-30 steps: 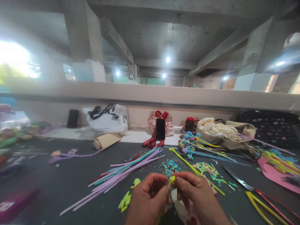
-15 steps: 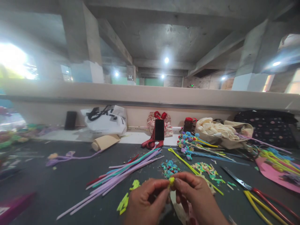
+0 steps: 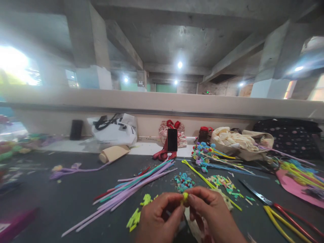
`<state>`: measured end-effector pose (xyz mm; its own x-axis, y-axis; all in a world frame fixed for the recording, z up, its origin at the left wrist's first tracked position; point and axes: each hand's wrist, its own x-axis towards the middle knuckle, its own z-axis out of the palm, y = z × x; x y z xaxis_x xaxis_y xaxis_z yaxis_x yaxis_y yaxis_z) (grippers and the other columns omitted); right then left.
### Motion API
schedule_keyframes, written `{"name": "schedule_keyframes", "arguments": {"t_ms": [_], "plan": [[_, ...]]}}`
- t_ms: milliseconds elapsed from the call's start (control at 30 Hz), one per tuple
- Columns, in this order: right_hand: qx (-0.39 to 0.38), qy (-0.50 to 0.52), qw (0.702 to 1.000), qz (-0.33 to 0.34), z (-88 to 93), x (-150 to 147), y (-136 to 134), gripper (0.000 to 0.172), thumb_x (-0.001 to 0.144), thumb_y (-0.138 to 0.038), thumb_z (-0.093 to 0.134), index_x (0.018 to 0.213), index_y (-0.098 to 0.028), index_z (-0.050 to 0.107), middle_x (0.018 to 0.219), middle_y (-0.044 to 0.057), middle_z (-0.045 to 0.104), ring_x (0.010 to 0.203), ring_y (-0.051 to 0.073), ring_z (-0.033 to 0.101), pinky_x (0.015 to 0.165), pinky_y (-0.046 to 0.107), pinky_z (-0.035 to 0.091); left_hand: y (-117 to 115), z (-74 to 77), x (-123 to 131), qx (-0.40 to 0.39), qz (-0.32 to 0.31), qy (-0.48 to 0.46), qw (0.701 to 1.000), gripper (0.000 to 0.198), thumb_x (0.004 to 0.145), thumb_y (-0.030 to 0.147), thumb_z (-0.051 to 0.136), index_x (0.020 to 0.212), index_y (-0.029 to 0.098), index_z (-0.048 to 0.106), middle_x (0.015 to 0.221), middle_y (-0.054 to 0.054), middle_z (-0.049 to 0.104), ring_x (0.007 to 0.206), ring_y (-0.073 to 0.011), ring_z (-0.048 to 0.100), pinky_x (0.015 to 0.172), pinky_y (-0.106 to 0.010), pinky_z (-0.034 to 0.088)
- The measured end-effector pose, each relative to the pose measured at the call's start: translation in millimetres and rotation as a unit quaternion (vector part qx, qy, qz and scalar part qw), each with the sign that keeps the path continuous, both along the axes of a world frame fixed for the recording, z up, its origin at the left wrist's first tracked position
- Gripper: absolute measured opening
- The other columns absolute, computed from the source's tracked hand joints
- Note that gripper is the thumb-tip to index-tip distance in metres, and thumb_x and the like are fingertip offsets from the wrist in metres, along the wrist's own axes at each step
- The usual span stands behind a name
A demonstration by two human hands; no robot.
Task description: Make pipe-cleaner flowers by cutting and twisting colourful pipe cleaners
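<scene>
Okay, working out from the fingertips, clock hub at the small yellow piece [image 3: 185, 196]: it sits between both hands, seemingly held above the dark tabletop [image 3: 63, 199]. R hand [image 3: 212, 211], at 4 o'c, has thumb + index pinched on its right side; L hand [image 3: 162, 216], at 8 o'c, has thumb + index closed on its left side. Can't tell from my feed how firm either pinch is, b/c the fingers hide most of it.

Main risk, I'd say: it's tiny, so if one side slips or pulls unevenly, it prob. pops out or loosens. Dropped dead ahead, it could get lost in the blue-and-red bits [image 3: 184, 182] at 12. Dropped left is worse: the lime cut bits [image 3: 134, 217] at 8–9, beside L hand, are near-same colour, so I'd expect a mix-up.

R hand is also close to the long lime stem [image 3: 199, 175] & pastel bits [image 3: 224, 181], 2–3 o'c; a careless sweep could scatter the bits or drag the stem.

Farther out, scissors [image 3: 272, 204] lie at 3–4 w/ the blade end toward the hands, so a blind reach that way could meet the point. Lilac stems [image 3: 136, 188], 9–11, lie loosely fanned; a forearm might roll them. Phone [image 3: 172, 140], just shy of 12, stands near-upright by the patterned bag [image 3: 181, 133]; a table knock could tip it.
</scene>
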<state>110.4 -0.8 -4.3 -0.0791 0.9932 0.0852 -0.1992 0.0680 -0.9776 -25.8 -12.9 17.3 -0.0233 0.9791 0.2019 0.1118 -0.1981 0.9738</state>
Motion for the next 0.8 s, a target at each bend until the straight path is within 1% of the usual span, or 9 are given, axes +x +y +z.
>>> {"name": "schedule_keyframes", "arguments": {"t_ms": [100,200,300,367,467,567,633,733,800], "plan": [[0.003,-0.006,1.000,0.005,0.9,-0.5,-0.2,0.021,0.069,-0.035,0.066,0.076,-0.015,0.066,0.046,-0.003,0.055,0.039,0.006,0.046,0.033,0.013,0.027,0.9,-0.9,-0.3,0.002,0.005,0.005,1.000,0.007,0.057,0.026,0.069,0.063,0.023,0.070,0.055,0.000,0.064,0.050,-0.0133,0.052,0.044,-0.018,0.039],[0.004,-0.014,1.000,0.007,1.6,-0.7,-1.1,0.023,0.069,-0.036,0.065,0.077,-0.014,0.067,0.045,-0.003,0.055,0.038,0.006,0.045,0.033,0.013,0.027,1.1,-1.7,-0.5,0.006,0.004,0.021,1.000,0.007,0.058,0.028,0.068,0.063,0.023,0.069,0.056,0.000,0.063,0.051,-0.0134,0.052,0.045,-0.019,0.040],[-0.006,-0.003,1.000,0.005,1.6,-0.9,-2.2,0.023,0.068,-0.034,0.067,0.080,-0.014,0.067,0.045,-0.003,0.055,0.039,0.006,0.047,0.034,0.013,0.027,1.2,-2.9,-1.0,0.004,-0.009,0.041,0.999,0.008,0.062,0.029,0.064,0.066,0.023,0.067,0.052,0.001,0.061,0.047,-0.0123,0.052,0.045,-0.019,0.040],[-0.014,0.015,1.000,0.010,1.7,-0.9,-2.8,0.021,0.068,-0.032,0.067,0.081,-0.015,0.067,0.047,-0.003,0.056,0.042,0.006,0.048,0.035,0.013,0.029,1.6,-3.9,-1.6,-0.002,-0.017,0.047,0.999,0.009,0.064,0.029,0.062,0.066,0.022,0.065,0.050,0.002,0.059,0.046,-0.0120,0.052,0.044,-0.019,0.039],[-0.004,0.031,0.999,0.024,3.0,-0.6,-3.6,0.019,0.074,-0.032,0.061,0.081,-0.015,0.067,0.055,-0.002,0.057,0.045,0.006,0.051,0.035,0.012,0.029,3.1,-5.4,-2.7,-0.005,-0.025,0.053,0.998,0.012,0.065,0.031,0.061,0.067,0.020,0.063,0.051,0.002,0.059,0.046,-0.0119,0.052,0.043,-0.018,0.038],[0.014,0.028,0.999,0.038,5.0,-0.3,-4.1,0.027,0.080,-0.035,0.053,0.081,-0.012,0.067,0.054,-0.001,0.055,0.043,0.005,0.049,0.033,0.011,0.029,5.0,-6.4,-3.5,0.003,-0.040,0.054,0.998,0.012,0.065,0.031,0.060,0.068,0.019,0.062,0.054,0.001,0.060,0.048,-0.0122,0.054,0.045,-0.019,0.038],[0.004,0.029,0.999,0.035,5.5,-0.6,-3.7,0.028,0.081,-0.036,0.051,0.084,-0.012,0.066,0.056,-0.001,0.056,0.042,0.005,0.048,0.032,0.011,0.029,6.1,-6.7,-3.4,0.010,-0.041,0.047,0.998,0.011,0.064,0.030,0.061,0.066,0.019,0.060,0.054,0.002,0.060,0.050,-0.0121,0.054,0.047,-0.019,0.039],[-0.026,0.047,0.998,0.021,4.4,-1.3,-2.5,0.029,0.079,-0.038,0.053,0.091,-0.015,0.064,0.064,0.000,0.059,0.043,0.006,0.051,0.031,0.012,0.029,6.9,-7.0,-2.3,0.018,-0.028,0.031,0.999,0.010,0.062,0.027,0.061,0.065,0.020,0.055,0.052,0.004,0.056,0.049,-0.0108,0.052,0.048,-0.019,0.039],[-0.041,0.054,0.998,0.017,3.2,-1.5,-2.0,0.029,0.076,-0.039,0.057,0.094,-0.016,0.063,0.061,-0.001,0.058,0.044,0.006,0.051,0.032,0.012,0.029,7.2,-7.1,-1.4,0.010,-0.025,0.020,0.999,0.011,0.062,0.025,0.061,0.066,0.020,0.052,0.052,0.005,0.054,0.048,-0.0101,0.051,0.048,-0.019,0.038]]}}
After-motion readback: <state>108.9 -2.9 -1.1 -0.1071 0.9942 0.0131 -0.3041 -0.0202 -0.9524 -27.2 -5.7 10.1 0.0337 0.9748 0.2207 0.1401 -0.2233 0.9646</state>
